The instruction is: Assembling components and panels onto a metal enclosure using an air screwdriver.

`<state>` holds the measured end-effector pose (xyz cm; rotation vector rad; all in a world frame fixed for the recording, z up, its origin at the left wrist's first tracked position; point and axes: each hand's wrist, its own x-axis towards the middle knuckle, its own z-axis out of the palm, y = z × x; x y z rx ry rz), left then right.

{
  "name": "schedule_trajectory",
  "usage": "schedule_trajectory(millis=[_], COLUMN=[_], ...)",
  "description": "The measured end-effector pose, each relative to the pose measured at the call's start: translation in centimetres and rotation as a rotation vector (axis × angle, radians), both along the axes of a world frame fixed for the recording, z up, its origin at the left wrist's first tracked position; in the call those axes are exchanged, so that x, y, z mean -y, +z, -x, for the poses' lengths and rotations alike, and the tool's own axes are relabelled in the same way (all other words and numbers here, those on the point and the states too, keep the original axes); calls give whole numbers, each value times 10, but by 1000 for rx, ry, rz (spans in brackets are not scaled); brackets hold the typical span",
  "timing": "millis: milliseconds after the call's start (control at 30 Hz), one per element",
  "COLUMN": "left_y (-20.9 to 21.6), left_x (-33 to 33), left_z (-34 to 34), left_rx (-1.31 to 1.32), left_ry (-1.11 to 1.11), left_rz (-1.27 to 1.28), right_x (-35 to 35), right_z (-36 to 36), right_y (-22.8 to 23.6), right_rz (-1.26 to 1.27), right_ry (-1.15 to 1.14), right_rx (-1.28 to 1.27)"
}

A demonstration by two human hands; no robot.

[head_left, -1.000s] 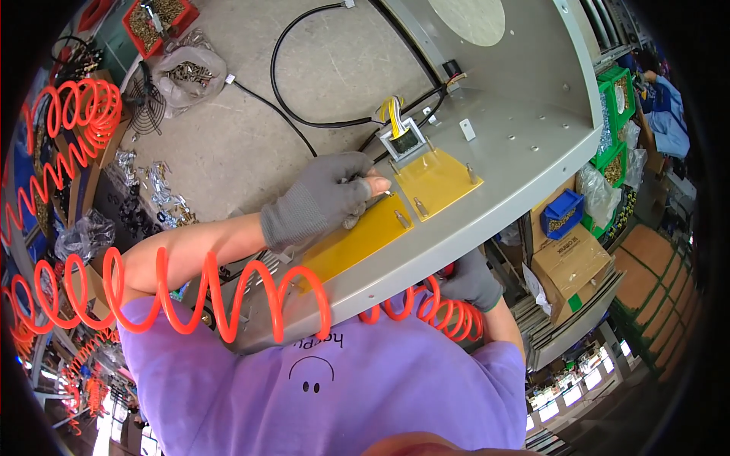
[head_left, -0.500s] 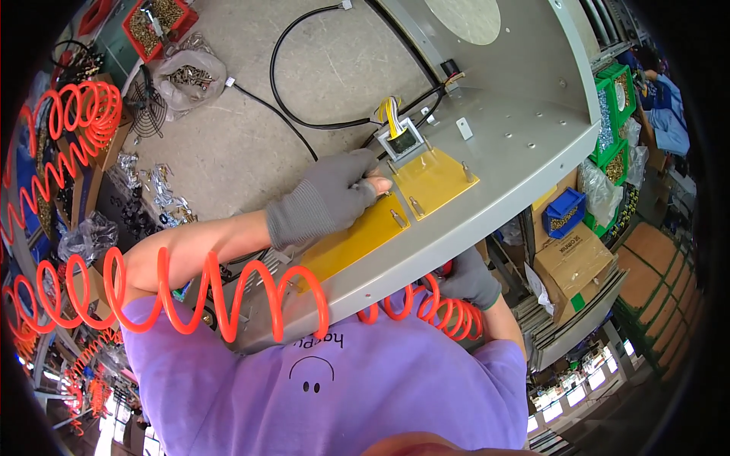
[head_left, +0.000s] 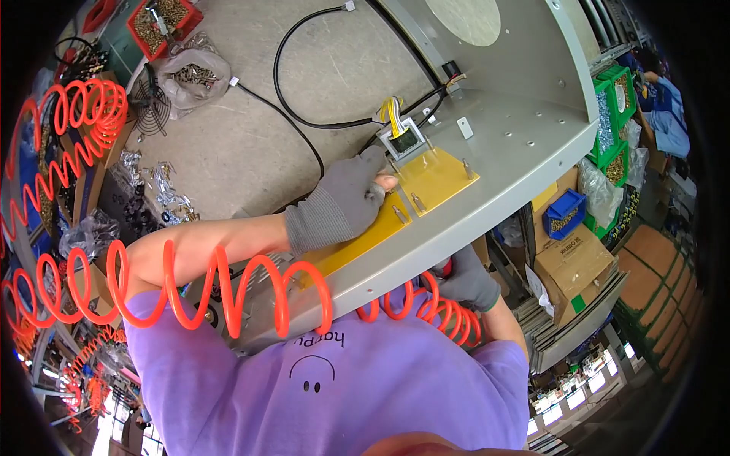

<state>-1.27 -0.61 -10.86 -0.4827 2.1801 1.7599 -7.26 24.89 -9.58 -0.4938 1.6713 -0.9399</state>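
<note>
A thin yellow sheet (head_left: 366, 242) is laid flat on the gray metal case (head_left: 525, 114), partly covered by the left hand (head_left: 342, 197). The fingers are bent near its far end, but whether anything is pinched cannot be told. The right hand (head_left: 469, 283) is curled below the rim; its grip is mostly hidden. The sheet seems light, stiff and smooth, best held by its edges.

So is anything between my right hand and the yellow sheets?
Yes: the grey metal rim runs between your right hand, on its near side, and the yellow sheets beyond. Your left hand is over the left sheet, nothing visible blocking it.
</note>
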Motion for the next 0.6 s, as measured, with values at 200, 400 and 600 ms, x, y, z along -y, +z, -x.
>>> schedule_trajectory(millis=[200,400,600], left_y=[-3,-2,-2], left_x=[-1,-1,-2], left_z=[0,1,1], left_rx=[-7,-47,-18], left_ry=[-1,-16,-27], left_rz=[2,30,38], right_x=[-7,-4,-1], right_z=[-1,0,0], right_y=[-8,-4,-2], right_rz=[-11,-47,-44], right_ry=[47,74,79], right_rx=[-52,-78,-54])
